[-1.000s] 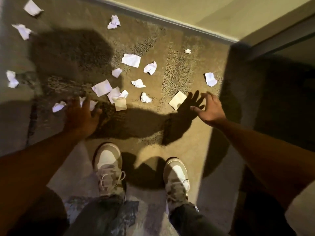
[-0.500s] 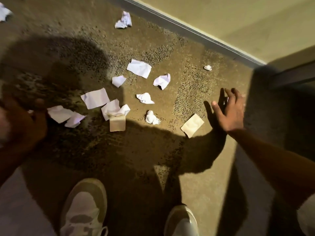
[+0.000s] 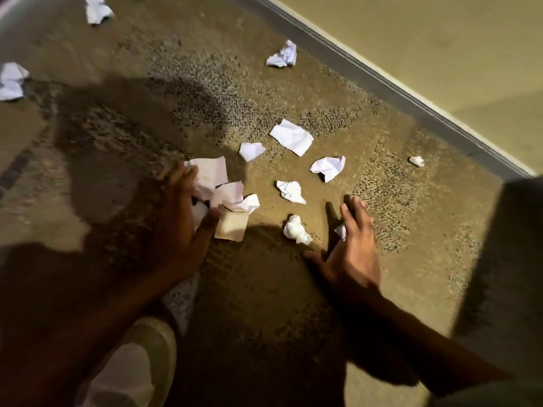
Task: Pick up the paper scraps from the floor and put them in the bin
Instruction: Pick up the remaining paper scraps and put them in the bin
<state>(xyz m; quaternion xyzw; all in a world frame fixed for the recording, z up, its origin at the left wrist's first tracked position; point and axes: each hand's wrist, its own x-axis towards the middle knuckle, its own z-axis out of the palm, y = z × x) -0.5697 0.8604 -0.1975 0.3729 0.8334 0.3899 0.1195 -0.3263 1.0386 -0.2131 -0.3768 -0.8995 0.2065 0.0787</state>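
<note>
Head view looks down at the brown carpet (image 3: pixel 264 289) with white paper scraps (image 3: pixel 292 137) all over it. My left hand (image 3: pixel 179 227) is down on a little heap of scraps (image 3: pixel 219 188), and my fingers curl around some of them. My right hand (image 3: pixel 352 251) has its fingers spread out flat over a tan scrap (image 3: pixel 340 232), with a small paper ball (image 3: pixel 295 229) just beside it. My shoe (image 3: pixel 132 368) is near the bottom.

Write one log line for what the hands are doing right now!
left hand: grips pile of paper scraps | right hand: open, over a scrap | crumpled ball: on carpet | bin: not in view
</note>
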